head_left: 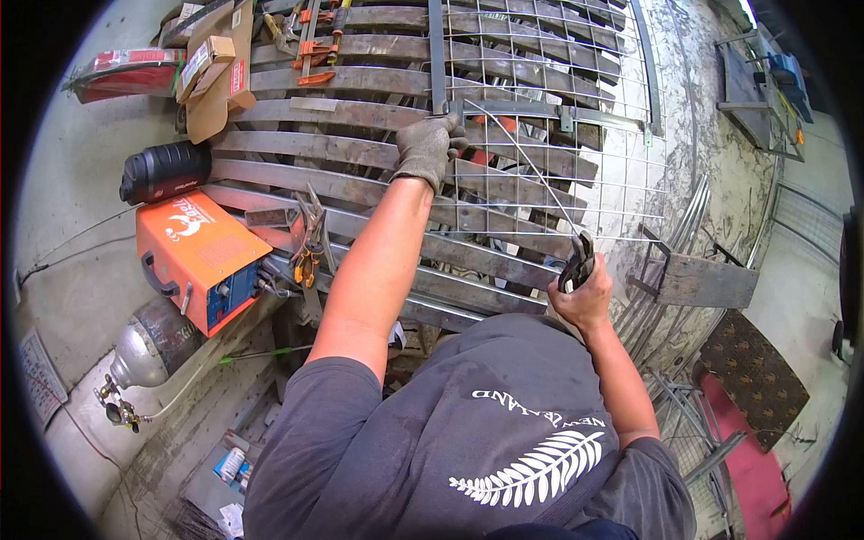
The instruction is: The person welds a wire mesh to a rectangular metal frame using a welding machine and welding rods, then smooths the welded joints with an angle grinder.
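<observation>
My left hand (427,148), in a grey glove, closes on the lower end of an upright flat metal bar (437,63) at the corner of a frame. My right hand (585,297), bare, is wrapped round a black electrode holder (579,263). A long thin rod (526,164) slants from the holder up and left, its far tip near the frame corner, just right of my glove. Wire mesh (522,63) lies to the right of the bar, over the table's dark metal slats (306,148). A flat crossbar (598,117) runs right from the corner.
An orange welding machine (202,247) stands at left, with a black cylindrical case (166,171) above and a gas cylinder (153,346) below. Pliers (310,238) hang at the table's near-left edge. Orange clamps (310,45) and cardboard boxes (216,76) lie at the upper left.
</observation>
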